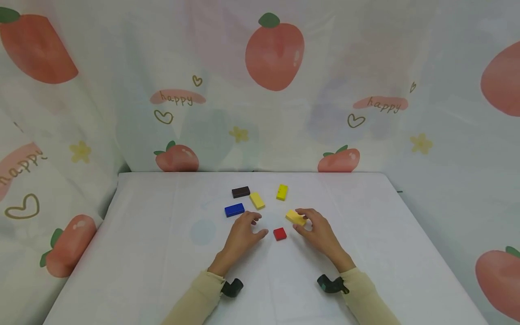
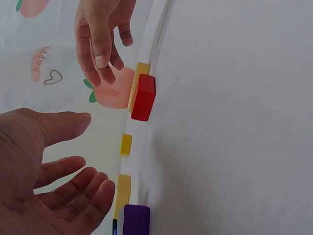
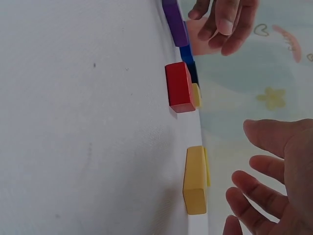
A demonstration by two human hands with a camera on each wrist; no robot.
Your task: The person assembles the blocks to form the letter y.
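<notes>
Yellow block [image 1: 293, 217] lies on the bench [image 1: 154, 266] beneath the right grip [image 1: 321, 230], whose fingers partly cover it in the head view. Thumb and fingers stand apart with nothing between them, and the right wrist view shows a gap from them to the block. The left grip [image 1: 242, 231] is also apart and holds nothing: its thumb points inward and its fingers bend loosely. Between the two grips lies a red block [image 1: 280, 234], touching neither. A purple block [image 2: 136, 221] shows in both wrist views but is hidden in the head view.

Just past the left fingertips sits a blue block [image 1: 234, 210], with a dark block [image 1: 241, 192] behind it. A second yellow block [image 1: 257, 201] lies at an angle near the dark one's right end. A brighter yellow block [image 1: 282, 192] lies well apart from the red one, toward the far edge.

Nearer the camera, pale sleeves [image 1: 195, 298] cover both forearms, and a black device [image 1: 232, 288] sits at each wrist. Around the bench hangs a cloth [image 1: 292, 126] printed with red fruit, hearts, yellow flowers and "happy".
</notes>
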